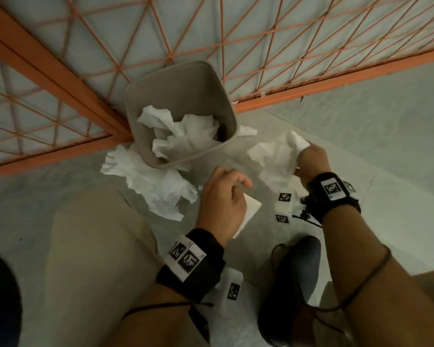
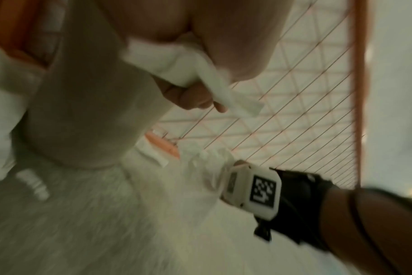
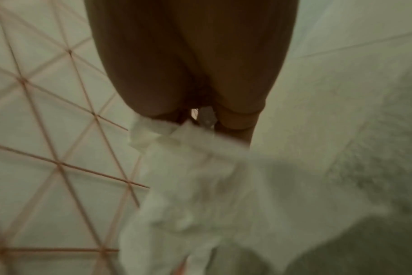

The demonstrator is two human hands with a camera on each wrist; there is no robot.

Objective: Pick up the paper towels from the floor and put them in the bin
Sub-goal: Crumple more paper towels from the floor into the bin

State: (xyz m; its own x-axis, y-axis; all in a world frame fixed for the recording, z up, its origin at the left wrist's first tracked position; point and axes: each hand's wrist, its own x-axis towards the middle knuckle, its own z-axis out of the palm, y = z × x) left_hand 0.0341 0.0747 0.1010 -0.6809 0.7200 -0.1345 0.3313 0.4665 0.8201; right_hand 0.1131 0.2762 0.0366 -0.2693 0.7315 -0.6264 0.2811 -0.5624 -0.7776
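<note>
The fingers [image 1: 305, 156] of the right hand [image 1: 311, 162] are curled tight on a crumpled white paper towel [image 1: 276, 159], held just right of the taupe square plastic bin [image 1: 140, 101]. The left hand [image 1: 223, 201] has its fingers bent round a flat folded white paper piece [image 1: 251, 209] below the bin. The bin stands in the corner of an orange wire-mesh fence [image 1: 273, 46] and holds several crumpled white towels [image 1: 183, 136]. Another crumpled white sheet [image 1: 148, 181] lies on the grey floor [image 1: 373, 126] against the bin's near side.

The blurred left wrist view shows thumb and fingers [image 2: 188, 96] pinching the folded paper [image 2: 223, 93] beside the bin wall [image 2: 87, 111].

The right wrist view, also blurred, shows the towel [image 3: 200, 195] hanging from the gripping fingers [image 3: 233, 119].
</note>
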